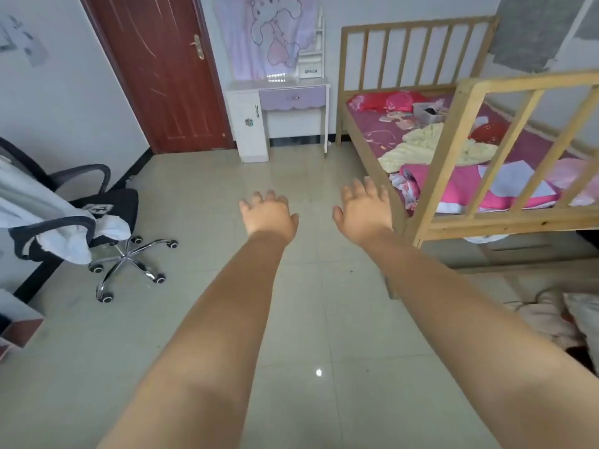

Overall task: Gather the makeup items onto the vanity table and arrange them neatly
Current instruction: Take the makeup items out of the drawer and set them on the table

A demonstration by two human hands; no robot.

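Tiled floor [201, 319] spans from vanity table [278, 89] to wooden bed [421, 163].

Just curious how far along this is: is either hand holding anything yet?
No, the left hand and right hand are both stretched out, open and empty above the floor.

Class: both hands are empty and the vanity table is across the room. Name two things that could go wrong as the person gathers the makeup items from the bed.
1. The small items lie scattered on the bed among a rumpled yellow blanket; some may be missed.
2. The left hand and right hand must carry loose pieces across bare tile floor to the vanity table; a dropped one could break.
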